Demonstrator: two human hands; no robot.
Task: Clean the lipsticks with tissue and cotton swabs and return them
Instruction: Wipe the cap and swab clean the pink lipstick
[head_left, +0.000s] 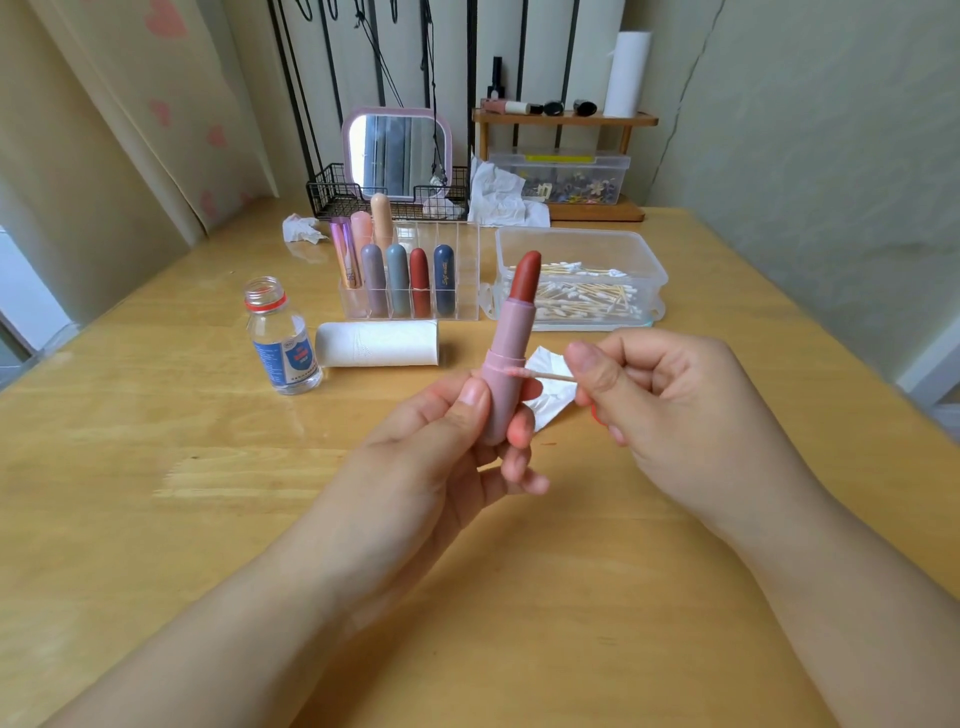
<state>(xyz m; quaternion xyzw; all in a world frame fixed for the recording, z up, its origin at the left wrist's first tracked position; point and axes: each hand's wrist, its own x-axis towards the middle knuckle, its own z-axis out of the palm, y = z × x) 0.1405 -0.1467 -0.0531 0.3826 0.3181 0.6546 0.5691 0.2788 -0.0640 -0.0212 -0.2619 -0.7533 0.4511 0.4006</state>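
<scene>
- At table centre, one open lipstick (511, 345): pink case, red-brown bullet wound up, standing nearly upright, tip leaning slightly toward 1 o'clock.
- Left hand (457, 447) grips the case base, thumb on the near side, fingers curled round the far side; forearm comes in from 7 o'clock.
- Right hand (660, 395) pinches one cotton swab (540, 375) between thumb and fingertips, other fingers curled in; forearm comes in from 5 o'clock.
- Swab lies level, its pink-stained tip touching the case collar at the lipstick's 3 o'clock side.
- One flat tissue piece (550, 395) on the table behind both hands.
- One clear organizer (457, 270) at 12 o'clock from the hands, holding seven capped lipsticks: four in the front row, three behind at the left end.
- One clear tub (579, 244) of cotton swabs, too many to count, just beside the organizer at its 3 o'clock.
- One tissue roll (378, 343) lying on its side, at 6 o'clock from the organizer.
- One uncapped clear bottle (282, 343) with blue label, at 9 o'clock from the roll.
- Two crumpled tissues: a small one (300, 227) at 10 o'clock from the organizer, a larger one (501, 200) at 1 o'clock.
- One pink-framed mirror (397, 153) at the far edge, standing in a black wire basket (332, 195).
</scene>
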